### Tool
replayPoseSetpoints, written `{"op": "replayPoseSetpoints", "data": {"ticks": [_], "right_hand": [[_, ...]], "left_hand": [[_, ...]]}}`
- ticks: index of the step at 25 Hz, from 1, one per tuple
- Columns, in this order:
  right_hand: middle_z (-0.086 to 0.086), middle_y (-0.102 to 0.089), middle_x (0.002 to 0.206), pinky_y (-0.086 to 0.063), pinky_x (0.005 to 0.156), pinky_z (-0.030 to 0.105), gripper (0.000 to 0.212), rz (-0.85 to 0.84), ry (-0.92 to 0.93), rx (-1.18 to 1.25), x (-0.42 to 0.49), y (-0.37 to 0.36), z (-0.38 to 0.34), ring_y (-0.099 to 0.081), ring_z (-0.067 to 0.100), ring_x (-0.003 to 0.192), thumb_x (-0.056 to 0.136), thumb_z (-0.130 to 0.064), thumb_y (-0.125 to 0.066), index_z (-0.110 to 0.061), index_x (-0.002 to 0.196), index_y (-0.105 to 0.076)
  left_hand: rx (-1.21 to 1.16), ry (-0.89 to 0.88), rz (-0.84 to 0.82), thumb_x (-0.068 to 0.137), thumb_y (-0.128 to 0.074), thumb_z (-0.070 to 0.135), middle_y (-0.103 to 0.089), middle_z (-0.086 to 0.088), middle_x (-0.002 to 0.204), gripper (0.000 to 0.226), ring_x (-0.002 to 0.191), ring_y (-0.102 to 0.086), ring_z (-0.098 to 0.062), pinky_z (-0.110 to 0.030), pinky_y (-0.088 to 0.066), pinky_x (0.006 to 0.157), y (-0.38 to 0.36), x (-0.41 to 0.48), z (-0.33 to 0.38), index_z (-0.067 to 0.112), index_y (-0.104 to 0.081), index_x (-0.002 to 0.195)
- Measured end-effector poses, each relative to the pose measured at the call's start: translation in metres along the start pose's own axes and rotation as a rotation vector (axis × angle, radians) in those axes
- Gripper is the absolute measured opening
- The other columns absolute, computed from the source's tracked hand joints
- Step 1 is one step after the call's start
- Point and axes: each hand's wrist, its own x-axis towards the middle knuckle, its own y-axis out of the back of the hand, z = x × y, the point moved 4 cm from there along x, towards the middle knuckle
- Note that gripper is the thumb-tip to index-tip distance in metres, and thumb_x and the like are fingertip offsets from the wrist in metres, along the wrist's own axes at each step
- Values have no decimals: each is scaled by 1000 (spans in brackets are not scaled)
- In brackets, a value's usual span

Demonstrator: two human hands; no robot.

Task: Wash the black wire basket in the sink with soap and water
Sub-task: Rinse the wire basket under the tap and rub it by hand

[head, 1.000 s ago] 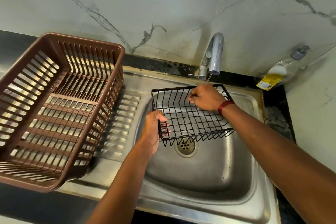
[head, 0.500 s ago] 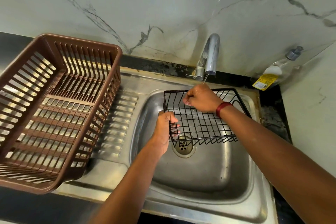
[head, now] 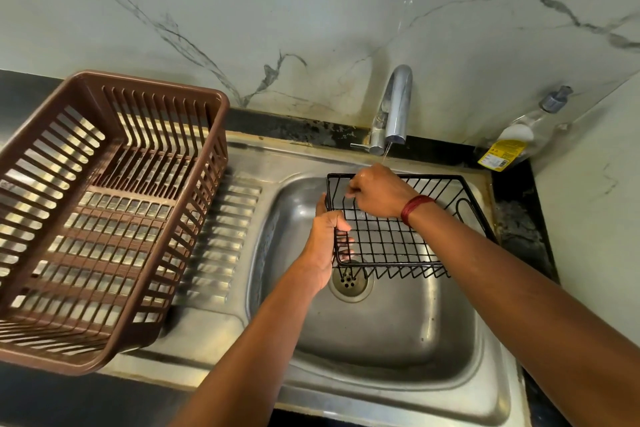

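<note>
Head cam: you're holding the black wire basket (head: 391,236) over the sink (head: 381,340) w/ left hand (head: 325,246) gripping its side, right hand (head: 375,192) pinching the back rim under the tap (head: 394,107). Wet wire could be slipping; stream's thin, maybe splashing.

Steel sink unit (head: 263,163), brown plastic crate (head: 104,211) on its drainboard.

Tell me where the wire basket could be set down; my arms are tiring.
Bare sink floor lies below the drain, nearer the front rim. The ribbed drainboard is mostly covered by the brown crate. Under the tap, both hands crowd the wire basket.
</note>
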Motion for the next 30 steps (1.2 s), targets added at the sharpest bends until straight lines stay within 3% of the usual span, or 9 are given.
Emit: {"op": "replayPoseSetpoints", "data": {"ticks": [4, 6, 9, 12, 15, 19, 23, 27, 30], "right_hand": [[3, -73, 102, -52, 88, 25, 16, 50, -35, 169, 2, 5, -2, -67, 11, 92, 86, -4, -63, -6, 97, -74], [3, -73, 95, -54, 83, 24, 15, 74, -52, 259, 5, 5, -4, -68, 10, 85, 85, -2, -64, -6, 94, -75], [6, -73, 88, -56, 81, 32, 13, 67, -19, 75, 7, 1, 3, -67, 16, 82, 87, -10, -62, -7, 84, -75], [7, -70, 81, -57, 71, 32, 18, 79, -60, -86, 3, 0, 12, -65, 17, 71, 88, -15, -60, -10, 75, -71], [8, -71, 79, -53, 68, 28, 18, 69, -5, -23, 5, -3, 2, -65, 18, 71, 86, -7, -59, -8, 72, -70], [7, -74, 92, -52, 82, 24, 17, 81, -20, 41, -2, -9, 10, -68, 16, 86, 87, -3, -58, -4, 85, -75], [6, -74, 100, -54, 78, 25, 21, 91, -83, -76, -18, -16, 29, -68, 17, 85, 90, -8, -54, -9, 93, -74], [3, -76, 87, -60, 66, 31, 19, 465, 105, -63, -41, 6, 22, -67, 13, 65, 86, -7, -61, -11, 99, -75], [3, -73, 92, -58, 66, 30, 18, 665, 190, -126, -53, 18, 20, -68, 16, 76, 83, -10, -65, -10, 100, -72]], "left_hand": [[-15, 51, -29, 56, -52, 19, -50, -1, 66, 94, 62, -54, -16, -33, -47, 56, -1, 6, -2, 5, -37, 148], [-23, 91, -39, 54, -54, 22, -50, -4, 73, 68, 69, -55, -19, -35, -49, 61, -6, 4, -1, 2, -55, 120], [-21, 99, -33, 54, -54, 24, -50, -4, 73, 25, 70, -53, -19, -35, -46, 63, -10, 3, 0, 15, -51, 77], [42, 76, -52, 55, -54, 24, -48, -4, 74, 29, 65, -50, -16, -31, -44, 56, -8, 5, 3, 17, -46, 82], [108, 81, -71, 56, -54, 26, -49, -4, 78, 35, 69, -51, -16, -29, -45, 56, -9, 7, 2, 17, -49, 89], [126, 46, -57, 55, -54, 26, -53, -5, 79, 37, 72, -54, -17, -30, -43, 59, -7, 11, 4, 19, -55, 91], [118, 30, -44, 55, -53, 24, -51, -3, 76, 29, 70, -53, -17, -31, -43, 61, -2, 13, 2, 18, -49, 83], [113, 45, -61, 58, -53, 24, -54, -5, 77, 26, 72, -58, -20, -34, -48, 65, 9, 15, 5, 14, -51, 82], [112, 70, -84, 56, -54, 23, -57, -9, 79, 31, 72, -61, -24, -36, -51, 67, 14, 19, 13, 12, -51, 85]]}}
